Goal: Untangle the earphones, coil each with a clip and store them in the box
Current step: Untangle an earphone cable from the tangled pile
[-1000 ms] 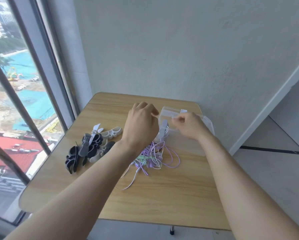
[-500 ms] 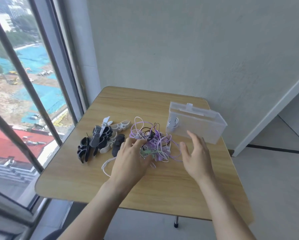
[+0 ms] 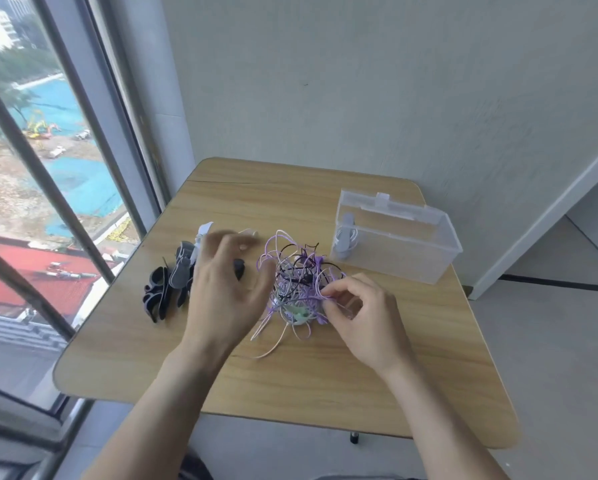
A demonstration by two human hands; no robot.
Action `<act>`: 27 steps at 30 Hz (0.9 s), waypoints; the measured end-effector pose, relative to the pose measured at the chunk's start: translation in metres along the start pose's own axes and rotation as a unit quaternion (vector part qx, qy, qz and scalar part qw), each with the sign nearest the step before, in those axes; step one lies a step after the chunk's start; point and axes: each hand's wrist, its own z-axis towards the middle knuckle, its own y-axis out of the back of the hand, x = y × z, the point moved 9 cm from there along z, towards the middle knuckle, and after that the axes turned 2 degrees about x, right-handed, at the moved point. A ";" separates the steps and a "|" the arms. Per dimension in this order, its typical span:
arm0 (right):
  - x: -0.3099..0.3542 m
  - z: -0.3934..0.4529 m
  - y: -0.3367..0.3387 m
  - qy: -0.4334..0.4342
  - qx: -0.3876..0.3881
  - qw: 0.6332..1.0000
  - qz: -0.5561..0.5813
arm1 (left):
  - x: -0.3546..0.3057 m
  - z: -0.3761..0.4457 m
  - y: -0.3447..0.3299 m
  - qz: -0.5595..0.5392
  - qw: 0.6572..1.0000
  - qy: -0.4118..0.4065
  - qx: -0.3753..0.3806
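A tangle of purple, white, black and green earphone cables (image 3: 295, 285) lies mid-table. My right hand (image 3: 363, 320) pinches a purple cable at the tangle's right side. My left hand (image 3: 226, 285) hovers blurred just left of the tangle, fingers spread and holding nothing. Behind it lies a pile of black, grey and white clips (image 3: 172, 282). A clear plastic box (image 3: 425, 258) stands at the back right, open-topped, with one coiled white earphone in a grey clip (image 3: 346, 237) in its left end.
The wooden table (image 3: 325, 382) stands against a grey wall, with a window and its bars close on the left. The table's front edge is near me, and floor lies to the right.
My right hand went from open beside the tangle to pinching a purple cable. My left hand lifted off the tangle and shifted left toward the clips. The camera view moved closer.
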 end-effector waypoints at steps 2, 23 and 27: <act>-0.002 0.000 -0.002 0.003 0.016 1.000 -0.010 | 0.021 0.005 -0.020 -0.019 0.992 0.079 0.091; -0.024 0.007 0.022 -0.090 0.097 0.990 -0.043 | 0.028 0.002 -0.044 -0.085 0.960 0.161 0.211; -0.022 0.009 0.019 -0.074 0.086 0.992 -0.063 | 0.017 0.002 -0.050 -0.080 0.966 0.093 0.228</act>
